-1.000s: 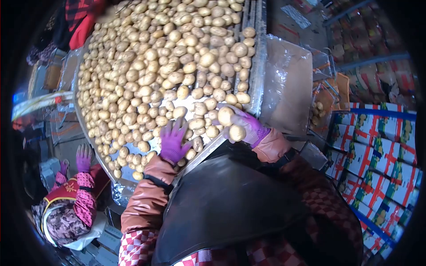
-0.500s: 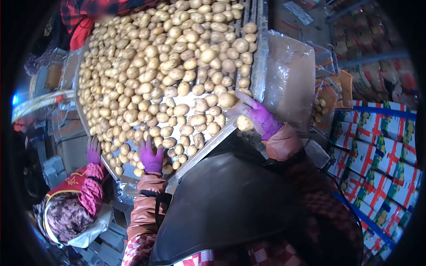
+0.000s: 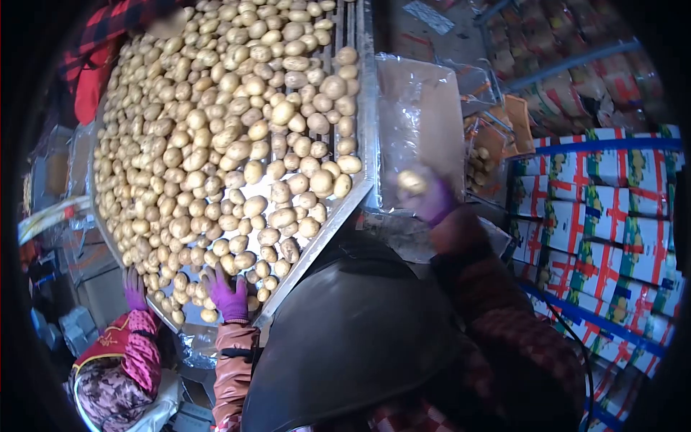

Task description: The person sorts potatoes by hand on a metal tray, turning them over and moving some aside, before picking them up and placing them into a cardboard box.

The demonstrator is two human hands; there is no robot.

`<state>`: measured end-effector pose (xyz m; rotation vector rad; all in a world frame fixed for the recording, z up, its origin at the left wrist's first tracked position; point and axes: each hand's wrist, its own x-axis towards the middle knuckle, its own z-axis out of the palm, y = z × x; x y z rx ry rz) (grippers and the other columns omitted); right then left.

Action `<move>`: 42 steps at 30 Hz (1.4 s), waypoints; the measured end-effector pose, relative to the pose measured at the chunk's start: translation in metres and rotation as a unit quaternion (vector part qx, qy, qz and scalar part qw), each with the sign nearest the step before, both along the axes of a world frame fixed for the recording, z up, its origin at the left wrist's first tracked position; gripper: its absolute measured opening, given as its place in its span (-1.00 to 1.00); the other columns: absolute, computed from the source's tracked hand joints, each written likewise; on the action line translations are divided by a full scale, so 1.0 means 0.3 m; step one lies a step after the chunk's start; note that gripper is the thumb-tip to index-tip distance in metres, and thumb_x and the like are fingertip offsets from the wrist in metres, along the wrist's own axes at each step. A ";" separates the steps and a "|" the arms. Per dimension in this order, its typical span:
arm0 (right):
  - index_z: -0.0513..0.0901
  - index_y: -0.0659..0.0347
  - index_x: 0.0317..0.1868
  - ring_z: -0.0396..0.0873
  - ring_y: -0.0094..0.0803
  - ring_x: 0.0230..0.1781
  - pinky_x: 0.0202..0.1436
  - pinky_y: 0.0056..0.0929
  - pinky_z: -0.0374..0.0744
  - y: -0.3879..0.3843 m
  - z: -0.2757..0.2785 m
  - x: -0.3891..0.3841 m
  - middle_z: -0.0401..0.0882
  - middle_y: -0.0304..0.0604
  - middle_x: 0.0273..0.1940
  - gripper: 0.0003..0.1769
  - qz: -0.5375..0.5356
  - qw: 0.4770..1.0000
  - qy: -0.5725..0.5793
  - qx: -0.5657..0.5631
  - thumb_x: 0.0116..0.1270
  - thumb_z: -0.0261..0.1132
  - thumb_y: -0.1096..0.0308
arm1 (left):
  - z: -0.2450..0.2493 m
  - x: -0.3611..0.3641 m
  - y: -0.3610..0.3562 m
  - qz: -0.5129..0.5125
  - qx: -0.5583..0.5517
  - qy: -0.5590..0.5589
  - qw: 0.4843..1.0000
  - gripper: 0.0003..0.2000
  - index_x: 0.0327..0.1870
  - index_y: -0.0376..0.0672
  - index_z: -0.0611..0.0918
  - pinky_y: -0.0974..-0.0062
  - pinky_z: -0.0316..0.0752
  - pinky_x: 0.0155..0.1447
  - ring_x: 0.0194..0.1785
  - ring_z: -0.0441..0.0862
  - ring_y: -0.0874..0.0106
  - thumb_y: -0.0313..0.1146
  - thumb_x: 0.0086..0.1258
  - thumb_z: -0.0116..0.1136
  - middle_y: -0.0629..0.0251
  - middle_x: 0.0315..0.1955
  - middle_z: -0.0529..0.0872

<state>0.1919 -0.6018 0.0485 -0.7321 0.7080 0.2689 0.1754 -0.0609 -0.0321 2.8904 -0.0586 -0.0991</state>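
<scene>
Many potatoes [image 3: 194, 144] lie over a slatted sorting table [image 3: 365, 93] with a metal rim. My left hand [image 3: 228, 294], in a purple glove, rests at the table's near edge, fingers spread against the potatoes. My right hand [image 3: 430, 198], also in a purple glove and blurred, holds a potato [image 3: 412, 182] over the near end of a plastic-lined box [image 3: 421, 122] right of the table.
At the lower left is a co-worker [image 3: 119, 381] with a purple-gloved hand at the table edge. Another person's red plaid sleeve [image 3: 108, 36] is at the upper left. Stacked printed cartons [image 3: 576, 230] stand at the right, near an orange crate [image 3: 518, 122] beside some potatoes.
My right hand has moved right, from the table's corner to the lined box, with a potato in it. The whole view has shifted, and my left hand remains at the table edge.
</scene>
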 end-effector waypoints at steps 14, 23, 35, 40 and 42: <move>0.55 0.19 0.11 0.54 -0.28 -0.09 -0.08 -0.23 0.54 0.180 -0.015 0.130 0.59 -0.21 -0.14 -0.60 0.431 0.743 -0.184 -0.479 0.43 0.18 0.10 | 0.109 -0.017 -0.055 0.013 -0.115 -0.004 0.993 -0.33 0.29 -0.09 0.48 -0.04 0.22 0.37 0.39 0.26 -0.11 -0.22 0.05 0.32 -0.01 0.23 0.50; 0.55 0.28 0.16 0.61 -0.38 -0.19 -0.22 -0.37 0.58 0.807 -0.402 0.576 0.67 -0.19 -0.15 -0.60 0.555 0.689 -0.288 -0.368 0.36 0.31 0.32 | 0.057 -0.234 0.048 0.100 -0.355 -0.058 0.928 -0.62 0.18 -0.18 0.58 0.24 0.30 0.42 0.33 0.47 0.12 -0.51 0.31 0.08 0.07 0.21 0.58; 0.59 0.20 0.16 0.62 -0.01 -0.03 0.07 -0.12 0.57 1.191 -0.093 0.278 0.67 0.06 -0.02 -0.57 0.514 0.389 -0.580 -0.498 0.29 0.30 0.26 | -0.091 -0.253 0.259 0.207 -0.334 -0.035 0.919 -0.55 0.33 -0.26 0.47 0.41 0.52 0.13 0.11 0.59 0.42 -0.43 0.42 0.07 0.12 0.08 0.63; 0.54 0.13 -0.03 0.67 0.07 -0.26 -0.18 -0.02 0.61 1.398 -0.121 0.226 0.68 0.00 -0.28 -0.51 0.587 0.266 -0.487 -0.589 0.04 0.44 0.18 | -0.200 -0.210 0.193 0.172 -0.390 -0.093 0.900 -0.58 0.33 -0.12 0.49 0.32 0.42 0.36 0.29 0.52 0.21 -0.45 0.43 0.02 0.10 0.22 0.56; 0.51 0.09 -0.02 0.68 0.07 -0.31 -0.22 -0.02 0.62 1.435 0.012 0.225 0.68 -0.01 -0.35 -0.52 0.695 0.375 -0.385 -0.478 0.07 0.44 0.15 | -0.046 -0.188 0.169 0.216 -0.409 -0.004 0.887 -0.58 0.27 -0.11 0.55 0.30 0.44 0.33 0.26 0.54 0.19 -0.43 0.37 0.12 0.10 0.16 0.60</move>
